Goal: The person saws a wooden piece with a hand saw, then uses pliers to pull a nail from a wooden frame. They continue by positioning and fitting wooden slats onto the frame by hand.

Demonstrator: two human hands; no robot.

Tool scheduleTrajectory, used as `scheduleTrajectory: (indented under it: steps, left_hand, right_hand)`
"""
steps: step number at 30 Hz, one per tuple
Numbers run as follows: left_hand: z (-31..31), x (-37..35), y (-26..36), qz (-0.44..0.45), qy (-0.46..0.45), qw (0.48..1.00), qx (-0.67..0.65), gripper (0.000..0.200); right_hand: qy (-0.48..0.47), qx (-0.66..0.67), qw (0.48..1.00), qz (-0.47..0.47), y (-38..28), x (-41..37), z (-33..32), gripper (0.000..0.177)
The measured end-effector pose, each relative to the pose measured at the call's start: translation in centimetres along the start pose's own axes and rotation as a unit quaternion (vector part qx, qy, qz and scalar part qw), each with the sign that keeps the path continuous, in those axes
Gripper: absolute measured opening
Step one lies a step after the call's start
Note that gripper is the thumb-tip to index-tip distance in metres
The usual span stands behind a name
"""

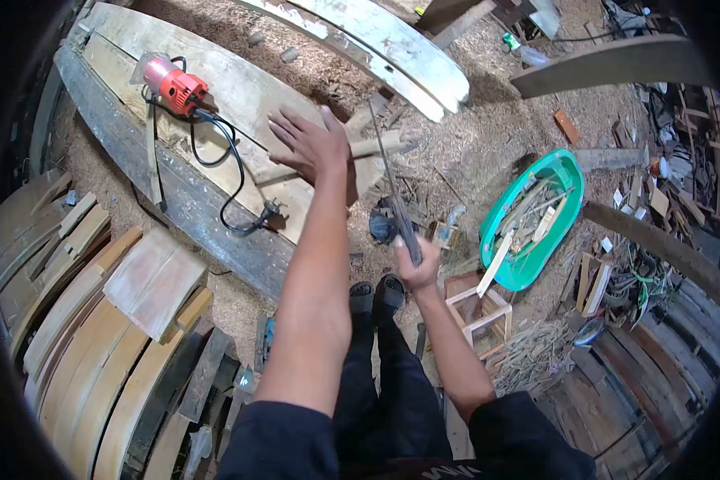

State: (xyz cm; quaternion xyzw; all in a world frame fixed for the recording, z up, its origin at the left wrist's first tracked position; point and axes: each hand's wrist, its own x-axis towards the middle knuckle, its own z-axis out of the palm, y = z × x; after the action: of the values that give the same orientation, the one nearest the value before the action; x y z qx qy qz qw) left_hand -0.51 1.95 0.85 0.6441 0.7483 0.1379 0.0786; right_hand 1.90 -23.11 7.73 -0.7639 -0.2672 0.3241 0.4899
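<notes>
My left hand (310,146) is stretched forward, palm down and fingers spread, pressing on a narrow piece of wood (368,149) that lies across a wide plank (240,96). My right hand (418,264) grips the dark handle of a thin hand saw (388,172). Its blade runs up and away from me and meets the piece of wood just right of my left hand. My feet in dark sandals (376,294) stand on the sawdust below.
A red electric router (176,84) with a black cable (232,184) rests on the plank to the left. A green tub (532,220) of wood scraps and a small wooden stool (478,308) stand at right. Curved boards (112,336) are stacked at lower left.
</notes>
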Motion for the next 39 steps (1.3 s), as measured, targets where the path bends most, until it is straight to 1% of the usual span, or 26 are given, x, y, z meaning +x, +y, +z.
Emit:
scheduleTrajectory:
  steps: [2, 5, 6, 9, 10, 12, 14, 17, 20, 23, 24, 27, 29, 30, 33, 34, 37, 38, 39]
  left_hand:
    - [-0.4, 0.1, 0.5, 0.005, 0.013, 1.0, 0.016, 0.081]
    - [-0.6, 0.0, 0.7, 0.008, 0.012, 0.999, 0.038, 0.079]
    - [-0.6, 0.3, 0.9, 0.004, 0.015, 0.999, 0.039, 0.08]
    - [-0.8, 0.2, 1.2, -0.004, 0.013, 0.999, 0.032, 0.08]
    - [-0.7, 0.2, 1.1, -0.003, 0.014, 0.999, 0.029, 0.079]
    - [-0.7, 0.1, 0.9, -0.002, 0.009, 1.0, 0.025, 0.079]
    - [-0.6, 0.4, 1.0, -0.003, 0.009, 0.999, 0.039, 0.078]
    - [-0.8, 0.1, 0.7, 0.001, 0.008, 0.999, 0.045, 0.078]
    - [-0.7, 0.1, 1.1, 0.007, 0.01, 0.999, 0.041, 0.078]
    - [-0.2, 0.0, 0.5, 0.013, 0.026, 0.999, 0.042, 0.078]
    - [-0.2, 0.0, 0.6, 0.014, 0.031, 0.999, 0.037, 0.078]
    - [-0.2, -0.3, 0.4, 0.027, 0.038, 0.999, 0.021, 0.078]
    - [0.0, -0.3, 0.2, 0.037, 0.053, 0.998, 0.009, 0.078]
    - [0.0, -0.5, 0.2, 0.047, 0.053, 0.998, 0.003, 0.075]
    - [0.1, -0.9, -0.7, 0.137, 0.029, 0.989, -0.041, 0.07]
    - [0.1, -1.5, -0.6, 0.159, 0.045, 0.986, -0.036, 0.067]
    - [0.4, -2.5, 0.6, 0.089, 0.036, 0.994, -0.043, 0.066]
    - [0.7, -2.4, 0.9, 0.075, 0.053, 0.995, -0.033, 0.067]
    - [0.8, -2.3, 1.1, 0.078, 0.061, 0.995, -0.029, 0.068]
  right_hand:
    - [0.005, -0.021, 0.999, -0.041, 0.6, 0.2, 0.5, 0.024]
    - [0.024, 0.002, 0.999, 0.039, -0.9, 2.7, 1.9, 0.022]
    - [0.018, 0.006, 0.999, 0.04, -1.3, 3.8, 2.5, 0.022]
    - [0.03, 0.006, 0.999, 0.042, -1.7, 2.6, 2.5, 0.021]
    - [0.045, -0.005, 0.999, 0.015, -1.4, 1.2, 2.3, 0.02]
    - [0.041, -0.011, 0.999, 0.022, -1.6, -1.2, 1.1, 0.02]
    - [0.028, -0.018, 0.999, 0.012, -1.7, -1.1, 0.2, 0.021]
    - [0.016, 0.007, 0.996, 0.085, -2.5, 2.8, 1.4, 0.02]
    - [0.024, -0.014, 0.999, 0.029, -1.0, 3.3, 2.1, 0.021]
    - [0.05, -0.01, 0.999, 0.007, -0.3, -1.1, 1.6, 0.024]
    - [0.053, -0.002, 0.999, 0.008, -0.5, -2.1, 1.3, 0.026]
    - [0.041, 0.005, 0.999, 0.035, 1.7, -2.6, 0.8, 0.024]
    - [0.037, 0.009, 0.999, 0.018, 0.6, -1.0, 1.4, 0.026]
    - [0.035, 0.006, 0.999, 0.006, 0.6, -0.7, 1.6, 0.026]
    - [0.031, 0.021, 0.999, 0.009, 1.1, -1.1, 1.1, 0.027]
    - [0.029, 0.032, 0.999, 0.01, 1.4, -0.8, 1.1, 0.028]
    - [0.023, 0.0, 0.999, -0.028, 2.1, -0.8, 1.0, 0.026]
    - [0.027, -0.021, 0.999, -0.041, 2.4, -0.8, 1.1, 0.025]
    - [0.03, -0.014, 0.999, -0.037, 2.3, -0.7, 1.2, 0.025]
